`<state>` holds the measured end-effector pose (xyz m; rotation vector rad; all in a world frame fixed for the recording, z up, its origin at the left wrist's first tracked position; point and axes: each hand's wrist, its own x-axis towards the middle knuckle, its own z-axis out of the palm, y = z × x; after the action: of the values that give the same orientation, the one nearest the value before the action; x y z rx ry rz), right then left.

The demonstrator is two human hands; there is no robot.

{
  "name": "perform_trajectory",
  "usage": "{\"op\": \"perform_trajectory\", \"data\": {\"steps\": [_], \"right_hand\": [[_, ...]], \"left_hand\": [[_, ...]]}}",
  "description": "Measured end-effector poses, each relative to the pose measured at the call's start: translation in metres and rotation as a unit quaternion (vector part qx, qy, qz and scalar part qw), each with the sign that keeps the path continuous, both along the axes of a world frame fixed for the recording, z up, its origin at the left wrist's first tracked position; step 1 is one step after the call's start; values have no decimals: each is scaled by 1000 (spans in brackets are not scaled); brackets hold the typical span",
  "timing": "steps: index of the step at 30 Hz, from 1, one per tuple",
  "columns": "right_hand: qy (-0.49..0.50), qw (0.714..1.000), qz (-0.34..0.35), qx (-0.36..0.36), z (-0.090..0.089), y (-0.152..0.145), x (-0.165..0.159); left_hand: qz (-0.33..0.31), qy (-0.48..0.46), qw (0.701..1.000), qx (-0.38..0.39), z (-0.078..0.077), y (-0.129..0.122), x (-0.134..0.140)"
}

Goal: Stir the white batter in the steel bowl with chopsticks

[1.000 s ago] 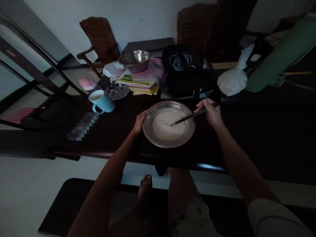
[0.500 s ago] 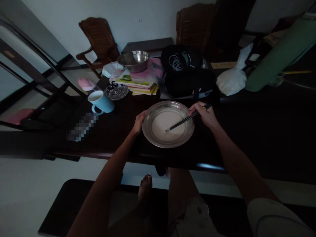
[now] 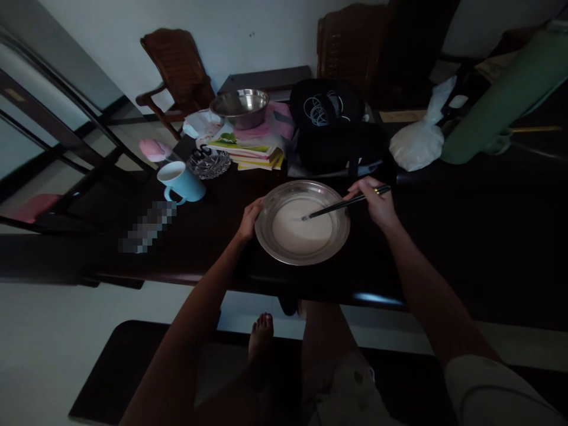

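Note:
A wide metal bowl point(image 3: 269, 241) stands on the dark table point(image 3: 373, 260) near its front edge. Inside it is a pale, milky liquid point(image 3: 297, 236). My left hand point(image 3: 251, 220) grips the bowl's left rim, fingers closed on it. In my right hand point(image 3: 375, 200), to the right of the bowl, are dark chopsticks point(image 3: 339, 205) with a gold band. They slant down to the left, their tips in the liquid around the middle of the bowl.
Left of the bowl are a light blue mug point(image 3: 189, 184), a glass ashtray point(image 3: 210, 164) and a blurred-out object point(image 3: 148, 228). Behind stand another metal bowl point(image 3: 244, 115), books point(image 3: 252, 155) and a black bag point(image 3: 331, 142). A tied bag of white powder point(image 3: 417, 145) and a green cylinder point(image 3: 501, 97) are at right.
My right hand has shifted a little to the right with the chopsticks, and their tips have moved slightly right and away from me in the liquid. The left hand and bowl stay put.

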<state>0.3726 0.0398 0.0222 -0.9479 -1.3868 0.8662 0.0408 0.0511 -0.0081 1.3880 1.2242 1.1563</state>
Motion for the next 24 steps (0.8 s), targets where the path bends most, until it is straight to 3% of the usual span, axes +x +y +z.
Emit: {"op": "perform_trajectory", "data": {"steps": [6,11,16,21,24], "right_hand": [[-11,999,43,-21,0,-1,-3],[-9,1000,-6,-16,1,-1,-2],[-6,999,35,-14,0,0,-3],[7,1000,-5,7,-1,1,0],[7,1000,16,-7,-2,1,0]], "left_hand": [[6,7,1000,2,1,0,1],[8,18,1000,4,3,-1,2],[10,19,1000,15,3,0,2],[4,14,1000,8,2,0,1],[7,2,1000,-3,2,-1,2]]}}
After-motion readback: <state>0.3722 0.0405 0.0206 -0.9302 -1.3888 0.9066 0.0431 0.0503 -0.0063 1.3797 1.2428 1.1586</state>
